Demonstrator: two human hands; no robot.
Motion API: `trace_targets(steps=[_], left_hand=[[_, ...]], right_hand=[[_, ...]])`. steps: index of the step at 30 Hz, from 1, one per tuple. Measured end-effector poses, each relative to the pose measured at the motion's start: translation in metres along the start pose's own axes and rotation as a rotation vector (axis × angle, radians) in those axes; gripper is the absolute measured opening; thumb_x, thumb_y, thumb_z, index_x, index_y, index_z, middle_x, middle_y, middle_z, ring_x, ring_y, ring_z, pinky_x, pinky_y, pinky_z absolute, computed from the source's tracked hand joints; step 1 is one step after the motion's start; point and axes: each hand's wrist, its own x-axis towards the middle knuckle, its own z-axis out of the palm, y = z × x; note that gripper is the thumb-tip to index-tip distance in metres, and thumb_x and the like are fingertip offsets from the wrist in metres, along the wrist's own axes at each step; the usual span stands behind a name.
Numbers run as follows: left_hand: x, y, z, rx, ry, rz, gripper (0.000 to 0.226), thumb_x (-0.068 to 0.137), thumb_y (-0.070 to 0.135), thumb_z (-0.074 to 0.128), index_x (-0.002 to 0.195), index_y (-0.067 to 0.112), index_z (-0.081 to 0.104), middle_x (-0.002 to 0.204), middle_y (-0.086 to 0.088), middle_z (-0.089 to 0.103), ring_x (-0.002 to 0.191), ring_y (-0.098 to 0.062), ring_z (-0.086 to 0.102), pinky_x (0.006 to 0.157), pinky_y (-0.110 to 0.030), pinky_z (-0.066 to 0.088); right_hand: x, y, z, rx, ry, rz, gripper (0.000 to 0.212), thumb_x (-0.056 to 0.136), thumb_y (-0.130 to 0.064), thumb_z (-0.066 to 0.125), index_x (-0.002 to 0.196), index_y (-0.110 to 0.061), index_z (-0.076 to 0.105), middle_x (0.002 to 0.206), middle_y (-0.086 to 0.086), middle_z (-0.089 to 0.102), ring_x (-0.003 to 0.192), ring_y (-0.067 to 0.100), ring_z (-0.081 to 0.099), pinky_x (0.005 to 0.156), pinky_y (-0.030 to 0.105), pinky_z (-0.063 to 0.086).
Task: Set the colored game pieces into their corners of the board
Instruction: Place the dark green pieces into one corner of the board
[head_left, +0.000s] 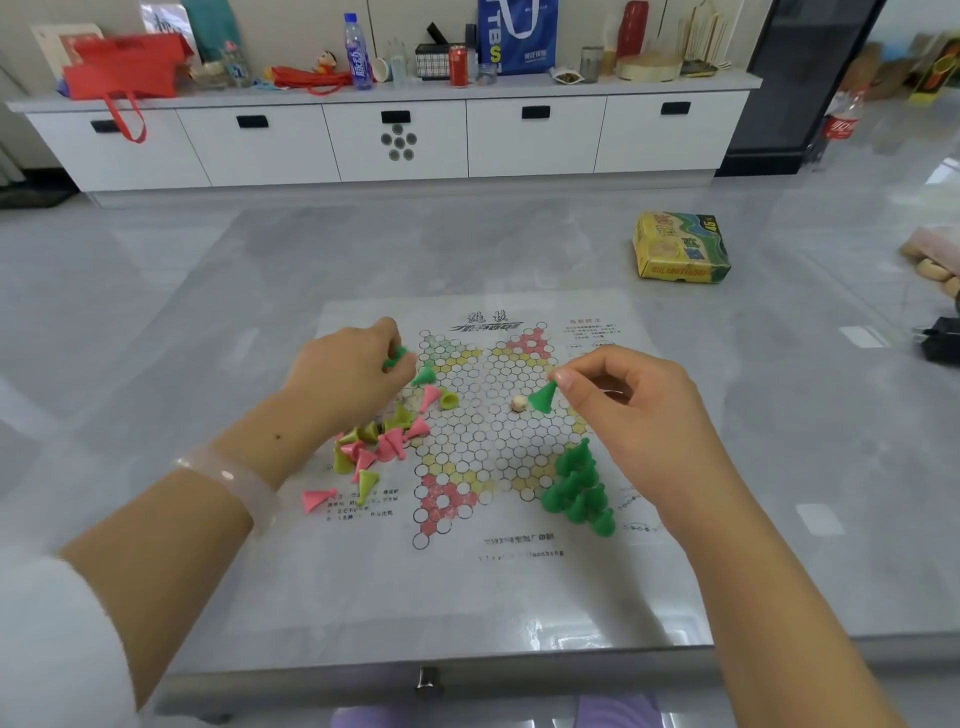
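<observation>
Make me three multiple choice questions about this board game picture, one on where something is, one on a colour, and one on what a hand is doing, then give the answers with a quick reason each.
1. Where do the standing green pieces sit on the board?
A. near right corner
B. far left corner
C. centre

2. What colour is the piece in the right hand?
A. pink
B. yellow
C. green

3. What is the left hand doing?
A. lying flat on the table
B. gripping a green piece
C. holding the box

Answers:
1 A, the green cluster stands upright at the board's near right corner.
2 C, the cone pinched in the fingertips is green.
3 B, a green piece shows between its curled fingers, above the loose pile of pink and yellow pieces.
</observation>
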Motion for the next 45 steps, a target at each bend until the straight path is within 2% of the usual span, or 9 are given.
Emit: trace_targets(steps=[5, 10, 15, 19, 25, 30, 38, 42, 45], left_hand=[[-0.040, 0.014, -0.006, -0.846, 0.073, -0.371, 0.029, 0.094, 0.029, 0.042, 0.072, 0.012, 0.049, 0.062, 0.001, 0.049, 0.050, -0.013, 0.036, 0.050, -0.023, 0.030], [-0.060, 0.013, 0.003, -1.273, -0.029, -0.623, 0.036, 0.093, 0.026, 0.037, 0.059, 0.016, 0.038, 0.046, 0.002, 0.034, 0.043, -0.014, 0.027, 0.034, -0.018, 0.021], [-0.066, 0.004, -0.003, -1.861, -0.071, -0.659, 0.024, 0.088, 0.021, 0.033, 0.065, 0.016, 0.033, 0.047, 0.004, 0.035, 0.037, -0.008, 0.025, 0.032, -0.016, 0.017], [-0.067, 0.006, -0.001, -2.101, -0.102, -0.666, 0.017, 0.087, 0.019, 0.030, 0.070, 0.015, 0.032, 0.053, 0.002, 0.038, 0.039, -0.009, 0.030, 0.035, -0.017, 0.021], [-0.067, 0.013, -0.005, -2.149, -0.148, -0.651, 0.020, 0.089, 0.024, 0.035, 0.074, 0.014, 0.045, 0.056, 0.002, 0.041, 0.042, -0.009, 0.031, 0.035, -0.017, 0.024], [-0.065, 0.015, -0.004, -1.965, -0.126, -0.651, 0.021, 0.093, 0.025, 0.045, 0.075, 0.015, 0.049, 0.052, 0.003, 0.045, 0.038, -0.007, 0.032, 0.033, -0.015, 0.023], [-0.068, 0.024, -0.002, -1.718, -0.158, -0.530, 0.016, 0.091, 0.012, 0.050, 0.092, 0.013, 0.066, 0.058, 0.005, 0.063, 0.041, -0.003, 0.036, 0.034, -0.012, 0.029], [-0.068, 0.023, 0.000, -1.682, -0.181, -0.518, 0.019, 0.092, 0.012, 0.048, 0.096, 0.013, 0.067, 0.060, 0.005, 0.067, 0.042, -0.003, 0.035, 0.034, -0.012, 0.030], [-0.069, 0.023, -0.001, -1.679, -0.177, -0.535, 0.022, 0.093, 0.015, 0.046, 0.099, 0.013, 0.067, 0.070, 0.002, 0.069, 0.043, -0.004, 0.036, 0.035, -0.013, 0.030]], right_hand=[[0.000, 0.000, -0.001, -0.007, 0.026, 0.031, 0.015, 0.086, -0.023, 0.060, 0.073, -0.026, 0.066, 0.077, -0.019, 0.064, 0.072, -0.015, 0.055, 0.064, 0.007, 0.039], [-0.004, 0.000, 0.003, -0.018, 0.009, 0.043, 0.017, 0.085, -0.022, 0.060, 0.070, -0.027, 0.065, 0.072, -0.022, 0.064, 0.072, -0.015, 0.056, 0.066, 0.008, 0.040], [-0.002, 0.003, 0.003, -0.052, 0.019, 0.061, 0.013, 0.085, -0.022, 0.060, 0.074, -0.024, 0.066, 0.078, -0.018, 0.066, 0.076, -0.010, 0.058, 0.065, 0.007, 0.041], [0.000, 0.006, 0.005, -0.076, 0.013, 0.077, 0.014, 0.085, -0.022, 0.060, 0.074, -0.025, 0.066, 0.080, -0.017, 0.066, 0.075, -0.008, 0.059, 0.067, 0.010, 0.041], [0.002, 0.008, 0.006, -0.103, 0.024, 0.080, 0.013, 0.086, -0.021, 0.060, 0.075, -0.021, 0.068, 0.080, -0.017, 0.066, 0.075, -0.011, 0.057, 0.067, 0.011, 0.041], [0.004, 0.018, 0.007, -0.273, -0.015, 0.082, 0.008, 0.084, -0.020, 0.062, 0.078, -0.020, 0.068, 0.093, -0.012, 0.065, 0.089, 0.005, 0.056, 0.077, 0.018, 0.041], [0.005, 0.025, 0.011, -0.565, -0.190, -0.006, 0.008, 0.083, -0.018, 0.063, 0.081, -0.014, 0.070, 0.095, -0.011, 0.053, 0.091, 0.003, 0.043, 0.072, -0.011, 0.022], [0.004, 0.026, 0.010, -0.603, -0.260, 0.004, 0.006, 0.083, -0.019, 0.063, 0.081, -0.018, 0.069, 0.102, -0.012, 0.049, 0.099, 0.004, 0.041, 0.070, 0.007, 0.026], [0.002, 0.028, 0.010, -0.650, -0.294, 0.007, 0.005, 0.083, -0.022, 0.063, 0.083, -0.021, 0.068, 0.111, -0.011, 0.049, 0.114, 0.009, 0.040, 0.085, 0.015, 0.023]])
